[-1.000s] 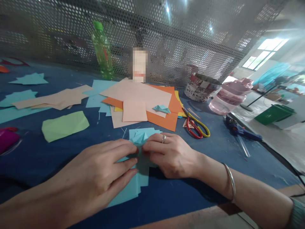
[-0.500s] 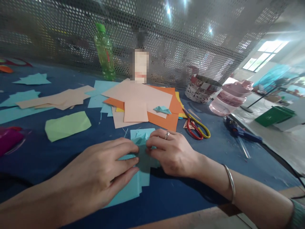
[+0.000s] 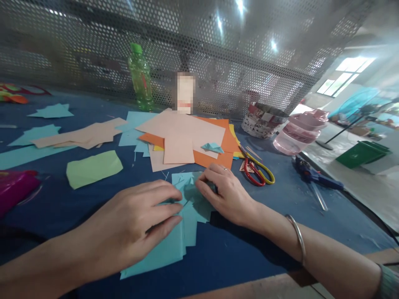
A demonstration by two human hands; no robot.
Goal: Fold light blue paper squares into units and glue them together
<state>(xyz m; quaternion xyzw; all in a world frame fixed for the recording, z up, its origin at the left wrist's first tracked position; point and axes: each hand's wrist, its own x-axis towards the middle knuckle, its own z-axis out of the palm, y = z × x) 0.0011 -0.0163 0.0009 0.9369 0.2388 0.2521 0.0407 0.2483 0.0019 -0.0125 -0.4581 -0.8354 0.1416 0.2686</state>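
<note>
Light-blue paper sheets (image 3: 168,245) lie in a loose stack on the blue tabletop in front of me. Small folded and cut bits of blue paper (image 3: 187,182) rest on their upper part. My left hand (image 3: 146,220) lies over the stack from the left, fingers stretched out and slightly apart, tips on the paper. At the right edge, my right hand (image 3: 226,193) hovers with curved, parted fingers, a ring and a bracelet on it. Nothing shows between its fingers. Beyond is a small folded blue paper piece (image 3: 213,147) on pink paper (image 3: 179,145).
Red-and-yellow scissors (image 3: 256,168) and a blue glue gun (image 3: 318,174) with its cord lie on the right. Behind them stand a patterned basket (image 3: 263,120) and a pink bottle (image 3: 296,133). A green bottle (image 3: 140,79) stands by the mesh panel. Green paper (image 3: 94,168) lies left.
My right hand's fingers have loosened from their pinch and shifted slightly up and right, uncovering more blue paper. My left hand stays nearly still. The view has tilted a little.
</note>
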